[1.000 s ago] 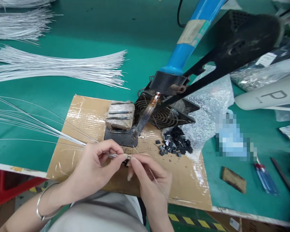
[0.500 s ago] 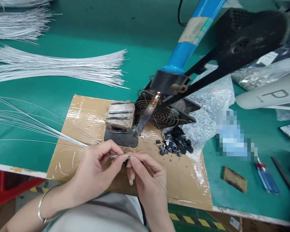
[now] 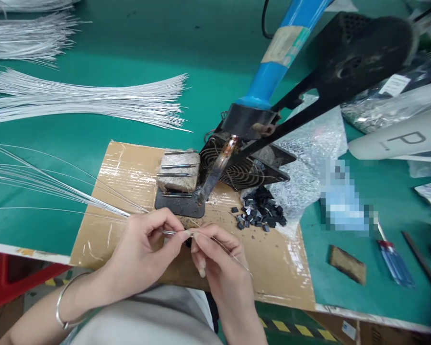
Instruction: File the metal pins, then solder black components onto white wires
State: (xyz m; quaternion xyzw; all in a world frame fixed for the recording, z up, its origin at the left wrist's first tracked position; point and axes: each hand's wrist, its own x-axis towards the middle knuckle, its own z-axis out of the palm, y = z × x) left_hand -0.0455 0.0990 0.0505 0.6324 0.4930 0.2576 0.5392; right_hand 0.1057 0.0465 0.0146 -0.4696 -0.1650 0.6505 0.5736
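My left hand (image 3: pixel 147 254) pinches the ends of a loose bundle of thin white wires (image 3: pixel 107 207), which fans out to the left. Its fingertips meet those of my right hand (image 3: pixel 222 268) above the front of the cardboard sheet (image 3: pixel 283 273). A thin wire (image 3: pixel 242 265) is pinched in my right hand and sticks out past its fingers to the lower right. The exact meeting point between the fingertips is too small to make out. Just beyond the hands, a soldering iron tip (image 3: pixel 213 175) points down at a dark pad (image 3: pixel 179 205).
A pale block (image 3: pixel 177 179) bears metal rods. Behind the iron stands a black fan (image 3: pixel 237 170). Small black pieces (image 3: pixel 262 208) lie beside bubble wrap (image 3: pixel 298 182). White wire bundles (image 3: pixel 93 100) rest at the back left; a screwdriver (image 3: pixel 395 263) lies at the right.
My right hand has turned slightly and shifted a little to the right, and the wire's free end has moved with it. The left hand keeps its pinch. The view has shifted slightly.
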